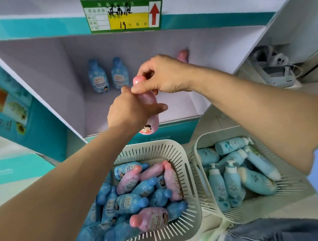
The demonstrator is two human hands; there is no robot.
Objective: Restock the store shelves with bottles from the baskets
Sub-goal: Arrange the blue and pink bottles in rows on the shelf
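Note:
A pink bottle (149,104) is held upright in front of the white shelf compartment (179,108). My left hand (129,111) wraps its body, and my right hand (163,75) pinches its neck just below the cap. Two blue bottles (107,76) stand at the back left of the shelf. Another pink bottle (183,56) stands at the back right, half hidden by my right hand. Below, a white slatted basket (185,167) holds several pink and blue bottles.
A second white basket (293,192) at the right holds several light blue pump bottles. A green and yellow price label (122,14) hangs on the shelf edge above. The teal shelf side panel (10,110) stands at the left. Grey items (274,70) lie on the floor at the far right.

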